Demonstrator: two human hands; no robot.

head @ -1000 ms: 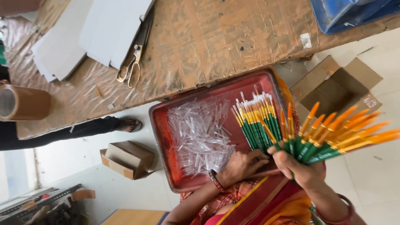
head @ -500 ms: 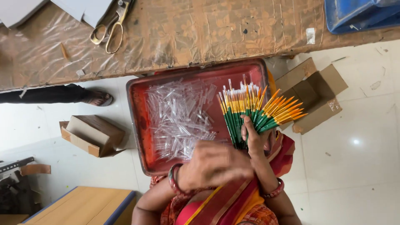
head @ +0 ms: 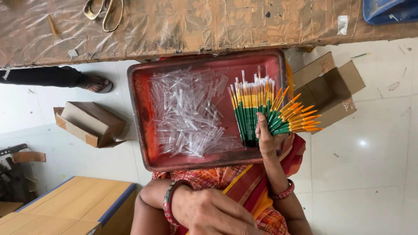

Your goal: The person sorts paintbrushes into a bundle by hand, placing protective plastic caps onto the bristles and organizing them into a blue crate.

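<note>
A long table covered in crinkled brown plastic sheeting (head: pixel 209 26) fills the 12 o'clock band of the view. Below it, at the centre, a rectangular red metal tray (head: pixel 143 117) sits on the person's lap, over an orange and red patterned garment (head: pixel 244 187). An open brown cardboard box (head: pixel 331 91) stands on the white tiled floor at 3 o'clock of the tray, and a smaller cardboard box (head: pixel 89 124) lies at 9 o'clock of it. A heap of short clear plastic tubes (head: pixel 189 115) covers the tray's middle and its 9 o'clock half. At the tray's 3 o'clock edge the right hand (head: pixel 266 138) is closed around a fanned bunch of green-handled paintbrushes with orange tips and gold ferrules (head: pixel 261 111); part of the fan points to 12 o'clock over the tray, the rest spreads toward 2 o'clock past the rim. The left hand (head: pixel 215 213) rests at 6 o'clock, near the bottom edge, its back to the camera and fingers curled loosely; I cannot tell whether it holds anything. A pair of metal scissors (head: pixel 104 11) lies on the table at 11 o'clock
</note>
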